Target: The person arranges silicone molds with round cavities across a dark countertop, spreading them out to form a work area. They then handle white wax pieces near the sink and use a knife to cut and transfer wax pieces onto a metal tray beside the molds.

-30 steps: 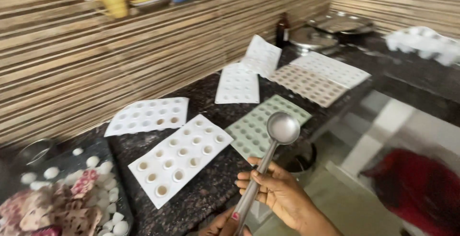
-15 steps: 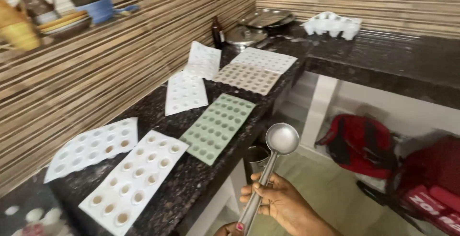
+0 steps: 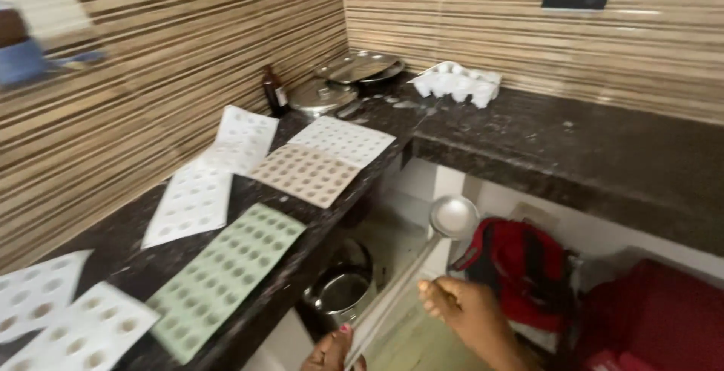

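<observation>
Steel ladle (image 3: 422,265): a long, flat, grey metal handle ending in a round, shallow, shiny bowl, held aslant in the air beyond the edge of the dark speckled counter (image 3: 573,152), bowl uppermost and to the right.

From left to right along the counter lie flat moulded trays with rows of round cups: two white trays (image 3: 56,318) at the lower left corner, a pale green tray (image 3: 226,277), a white tray (image 3: 192,201), a beige tray (image 3: 305,173) and another white tray (image 3: 343,139). A small brown bottle (image 3: 273,90) with a pale label stands against the striped wall; a white egg carton (image 3: 456,83) sits further right.

The left hand (image 3: 332,352) pinches the lower end of the handle at the bottom edge. The right hand (image 3: 471,314) is closed around the handle's middle, with the bowl above it. A red bag (image 3: 524,269) lies beneath the counter.
</observation>
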